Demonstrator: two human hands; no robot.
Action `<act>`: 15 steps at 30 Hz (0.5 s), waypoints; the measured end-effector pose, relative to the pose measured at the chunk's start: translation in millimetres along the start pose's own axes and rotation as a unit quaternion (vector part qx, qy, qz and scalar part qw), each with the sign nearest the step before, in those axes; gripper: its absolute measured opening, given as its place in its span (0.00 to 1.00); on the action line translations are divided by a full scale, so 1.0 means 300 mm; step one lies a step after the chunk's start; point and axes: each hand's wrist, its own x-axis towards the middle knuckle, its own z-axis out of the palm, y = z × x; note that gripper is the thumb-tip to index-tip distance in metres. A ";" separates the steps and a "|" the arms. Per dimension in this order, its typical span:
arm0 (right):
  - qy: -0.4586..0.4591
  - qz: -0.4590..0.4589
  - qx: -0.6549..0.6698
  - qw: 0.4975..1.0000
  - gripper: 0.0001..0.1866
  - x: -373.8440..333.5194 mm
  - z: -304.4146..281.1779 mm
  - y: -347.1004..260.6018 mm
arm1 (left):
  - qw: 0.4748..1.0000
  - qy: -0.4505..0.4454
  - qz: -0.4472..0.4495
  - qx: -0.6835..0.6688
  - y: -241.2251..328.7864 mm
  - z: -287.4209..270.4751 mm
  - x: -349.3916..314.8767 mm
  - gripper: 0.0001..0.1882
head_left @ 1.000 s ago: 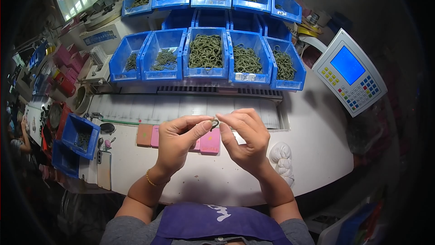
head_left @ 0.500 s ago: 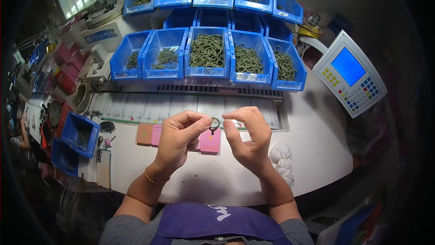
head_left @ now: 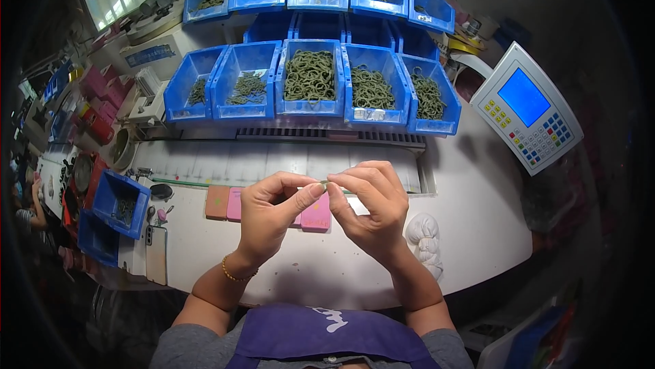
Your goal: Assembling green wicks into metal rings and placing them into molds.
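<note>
Just above the table, both sets of fingertips meet at a small green ring [head_left: 324,182], seen nearly edge-on and mostly hidden. My left hand [head_left: 267,213] pinches it between thumb and forefinger. From the other side, the thumb and forefinger of my right hand [head_left: 374,207] are closed onto it as well. Below and behind the fingers lies a pink block [head_left: 316,217], partly covered by my hands. An orange-brown block [head_left: 217,202] and another pink block [head_left: 235,203] sit left of it on the white table [head_left: 286,280].
Blue bins [head_left: 312,108] of green rings stand in rows behind a lit white panel [head_left: 205,157]. A keypad with a blue screen [head_left: 524,99] stands right, near a knotted white cloth bundle [head_left: 426,245]. Left are a phone [head_left: 156,254] and more blue bins [head_left: 121,198].
My right thumb and forefinger have come left and closed on the ring. The ring, earlier facing the view with its short stub showing, is now turned edge-on and mostly covered.
</note>
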 end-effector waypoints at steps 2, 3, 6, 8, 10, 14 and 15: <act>0.002 -0.007 -0.004 1.000 0.10 0.001 0.001 -0.001 | 1.000 0.001 0.016 0.011 0.001 -0.001 -0.004 0.05; 0.002 -0.007 -0.005 1.000 0.10 0.001 0.001 0.001 | 0.999 0.001 0.032 0.019 -0.002 -0.001 -0.004 0.05; 0.005 -0.012 -0.007 1.000 0.10 0.002 0.002 0.003 | 0.997 0.003 0.058 0.055 -0.024 -0.007 -0.002 0.07; 0.003 -0.014 -0.011 1.000 0.10 0.002 0.001 0.003 | 0.996 0.003 0.060 0.063 -0.013 -0.003 -0.004 0.07; 0.005 -0.018 -0.013 1.000 0.10 0.003 0.002 0.005 | 0.995 0.002 0.063 0.071 -0.003 0.000 -0.007 0.07; 0.002 -0.030 -0.020 0.999 0.09 0.004 0.001 0.006 | 0.991 0.001 0.084 0.108 -0.002 0.001 -0.006 0.06; 0.002 -0.030 -0.020 0.999 0.09 0.004 0.001 0.007 | 0.988 0.002 0.099 0.121 -0.003 0.002 -0.005 0.06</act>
